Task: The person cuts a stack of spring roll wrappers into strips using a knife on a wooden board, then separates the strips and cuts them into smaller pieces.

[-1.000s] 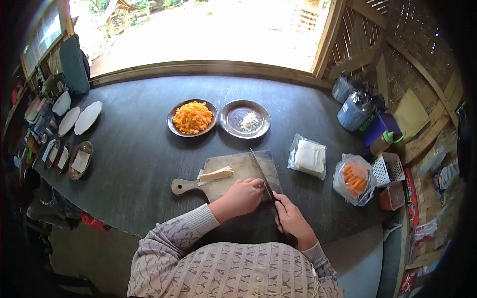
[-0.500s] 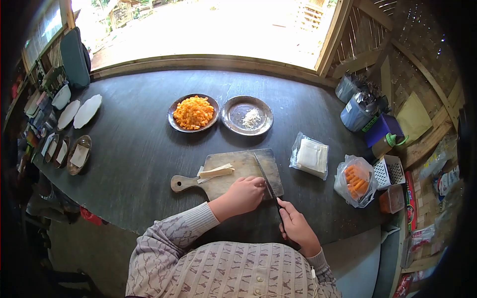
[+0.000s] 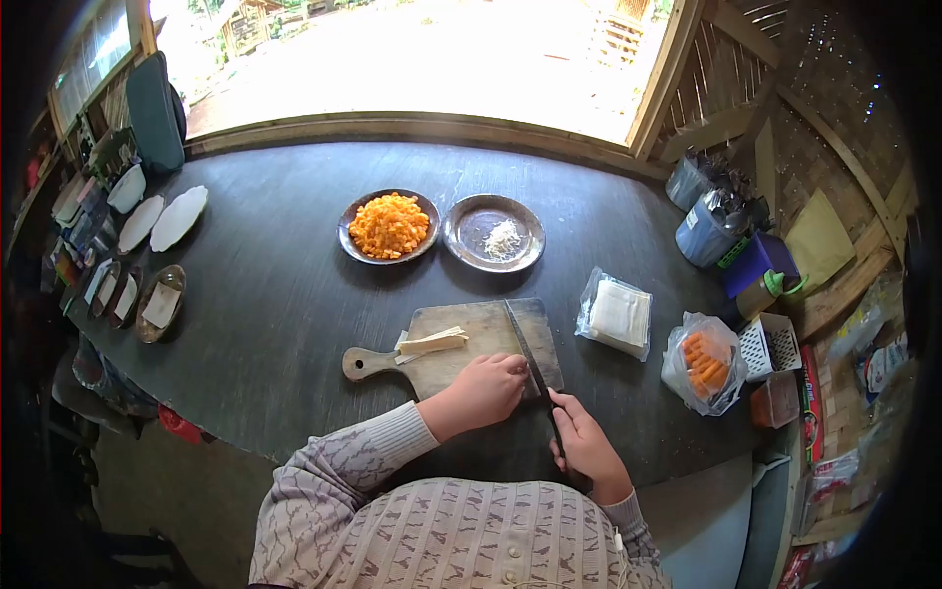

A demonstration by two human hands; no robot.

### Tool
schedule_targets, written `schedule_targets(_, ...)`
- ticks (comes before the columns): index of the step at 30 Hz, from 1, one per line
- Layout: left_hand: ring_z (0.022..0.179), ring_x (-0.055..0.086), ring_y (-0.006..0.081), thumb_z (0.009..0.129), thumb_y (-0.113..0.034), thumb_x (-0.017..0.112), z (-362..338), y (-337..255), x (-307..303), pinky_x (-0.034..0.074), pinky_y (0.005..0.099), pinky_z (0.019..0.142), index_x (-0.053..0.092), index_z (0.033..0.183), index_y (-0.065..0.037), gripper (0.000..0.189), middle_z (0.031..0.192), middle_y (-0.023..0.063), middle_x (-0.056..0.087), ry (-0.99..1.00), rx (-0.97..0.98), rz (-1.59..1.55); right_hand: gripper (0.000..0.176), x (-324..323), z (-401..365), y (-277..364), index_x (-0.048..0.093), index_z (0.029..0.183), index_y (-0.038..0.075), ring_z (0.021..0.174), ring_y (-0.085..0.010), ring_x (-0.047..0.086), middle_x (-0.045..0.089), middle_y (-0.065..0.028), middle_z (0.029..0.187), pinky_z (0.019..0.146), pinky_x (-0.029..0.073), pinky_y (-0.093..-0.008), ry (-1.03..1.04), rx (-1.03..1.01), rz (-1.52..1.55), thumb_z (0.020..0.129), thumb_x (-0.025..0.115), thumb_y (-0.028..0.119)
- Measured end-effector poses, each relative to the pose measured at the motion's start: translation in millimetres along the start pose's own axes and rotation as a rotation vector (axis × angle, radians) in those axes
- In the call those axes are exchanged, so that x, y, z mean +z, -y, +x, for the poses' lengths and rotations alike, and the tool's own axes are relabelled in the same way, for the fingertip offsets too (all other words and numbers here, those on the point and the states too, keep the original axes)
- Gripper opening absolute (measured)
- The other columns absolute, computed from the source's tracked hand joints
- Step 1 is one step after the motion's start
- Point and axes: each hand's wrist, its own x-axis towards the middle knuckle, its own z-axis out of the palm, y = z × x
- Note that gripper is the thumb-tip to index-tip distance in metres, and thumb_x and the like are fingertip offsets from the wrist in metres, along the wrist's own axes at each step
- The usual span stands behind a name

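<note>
My right hand point(image 3: 592, 447) grips the black handle of a kitchen knife point(image 3: 530, 351). The long blade points away from me across the right part of a wooden cutting board point(image 3: 488, 319). Just left of the blade, my left hand point(image 3: 488, 389) rests on the board with its fingers curled and pressed together; whatever they hold is hidden beneath them. On the board's left side lies a small stack of pale, thin strips point(image 3: 435, 342), some fanned out at one end. The board's handle, with a hole in it, points left.
Beyond the board sit a plate of diced orange pieces point(image 3: 390, 227) and a plate point(image 3: 471, 257) with fine white shreds. To the right are a packet of square white sheets point(image 3: 618, 312), a bag of orange pieces point(image 3: 704, 365) and a perforated white basket point(image 3: 770, 348). Oval dishes point(image 3: 160, 303) stand left.
The whole view has shifted slightly, so the table things appear a little further right and lower. Both hands and the knife keep nearly the same place on the board.
</note>
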Motion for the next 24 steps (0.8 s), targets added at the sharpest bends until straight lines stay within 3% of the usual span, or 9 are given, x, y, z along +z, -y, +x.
schedule_targets(4, 0.105, 0.061, 0.0254, 0.087, -0.015, 0.058, 1, -2, 0, 0.049, 0.0372, 0.09, 0.068, 0.105, -0.001, 0.025, 0.112, 0.0097, 0.062, 0.011, -0.004, 0.026, 0.035, -1, -7, -5, 0.048, 0.138, 0.013, 0.044, -0.0109, 0.05, 0.052, -0.0045, 0.057, 0.044, 0.043, -0.0279, -0.006, 0.033, -0.021, 0.104, 0.044, 0.021)
schedule_targets(7, 0.105, 0.061, 0.0257, 0.086, -0.016, 0.06, 1, -1, -1, 0.049, 0.0373, 0.09, 0.068, 0.101, -0.002, 0.022, 0.112, 0.0097, 0.062, 0.033, 0.011, 0.01, 0.035, 4, 4, -14, 0.048, 0.137, 0.012, 0.045, -0.0136, 0.053, 0.055, -0.0082, 0.059, 0.045, 0.044, -0.0315, -0.035, -0.077, -0.218, 0.103, 0.047, 0.02)
schedule_targets(9, 0.104, 0.062, 0.026, 0.086, -0.016, 0.06, 1, -2, -2, 0.049, 0.0374, 0.09, 0.068, 0.1, -0.002, 0.021, 0.112, 0.0098, 0.062, 0.045, 0.007, 0.02, 0.035, 9, 20, -26, 0.048, 0.136, 0.011, 0.045, -0.0158, 0.054, 0.056, -0.0103, 0.058, 0.046, 0.045, -0.0343, -0.144, -0.365, -0.328, 0.102, 0.048, 0.018)
schedule_targets(13, 0.104, 0.062, 0.0263, 0.086, -0.016, 0.06, 0, -2, -1, 0.049, 0.0373, 0.09, 0.068, 0.099, -0.002, 0.021, 0.111, 0.0099, 0.063, 0.014, 0.016, 0.028, 0.035, 5, 24, 1, 0.049, 0.137, 0.011, 0.044, -0.0131, 0.052, 0.054, -0.007, 0.057, 0.044, 0.044, -0.0307, -0.03, -0.127, -0.139, 0.103, 0.045, 0.02)
schedule_targets(20, 0.104, 0.062, 0.0256, 0.087, -0.016, 0.058, 1, 1, 2, 0.049, 0.037, 0.091, 0.069, 0.102, -0.001, 0.023, 0.113, 0.0093, 0.063, 0.028, 0.011, 0.007, 0.037, 0, -7, -7, 0.047, 0.14, 0.012, 0.045, -0.0095, 0.048, 0.05, -0.0019, 0.056, 0.045, 0.043, -0.0268, -0.004, -0.03, -0.063, 0.105, 0.042, 0.024)
schedule_targets(24, 0.105, 0.061, 0.0259, 0.087, -0.016, 0.058, 1, 0, 2, 0.049, 0.0369, 0.091, 0.069, 0.101, -0.002, 0.023, 0.112, 0.0098, 0.063, 0.046, 0.009, 0.028, 0.035, 2, -12, -15, 0.047, 0.138, 0.011, 0.047, -0.0164, 0.056, 0.056, -0.0094, 0.058, 0.048, 0.046, -0.0317, -0.027, -0.039, -0.135, 0.104, 0.044, 0.022)
